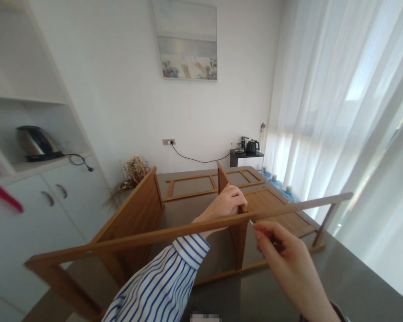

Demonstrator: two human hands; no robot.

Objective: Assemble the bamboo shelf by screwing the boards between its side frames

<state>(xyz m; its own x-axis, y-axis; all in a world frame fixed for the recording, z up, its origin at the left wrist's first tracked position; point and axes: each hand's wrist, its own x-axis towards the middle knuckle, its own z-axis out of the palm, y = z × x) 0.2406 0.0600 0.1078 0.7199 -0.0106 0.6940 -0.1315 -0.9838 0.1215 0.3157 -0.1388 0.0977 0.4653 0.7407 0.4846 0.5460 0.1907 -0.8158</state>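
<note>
A brown wooden frame (174, 233) stands on its side across the table, its long rail running left to right in front of me. My left hand (229, 200) reaches over this rail and closes round the upper edge of the middle wooden panel (241, 243), where panel and rail meet. Pinched between thumb and fingers of my right hand (282, 250) is a small silvery metal piece (251, 222), thin like a screw. Its tip is at the rail's near face, by the joint with the panel. Another wooden panel (137, 210) stands upright at the left.
Loose wooden frame parts (191, 195) and a panel (272, 205) lie on the grey table (342, 277). Dried plants (134, 172) stand behind the left panel. White cabinets (63, 214) flank the left; a curtain (322, 112) and water bottles (289, 193) are at the right.
</note>
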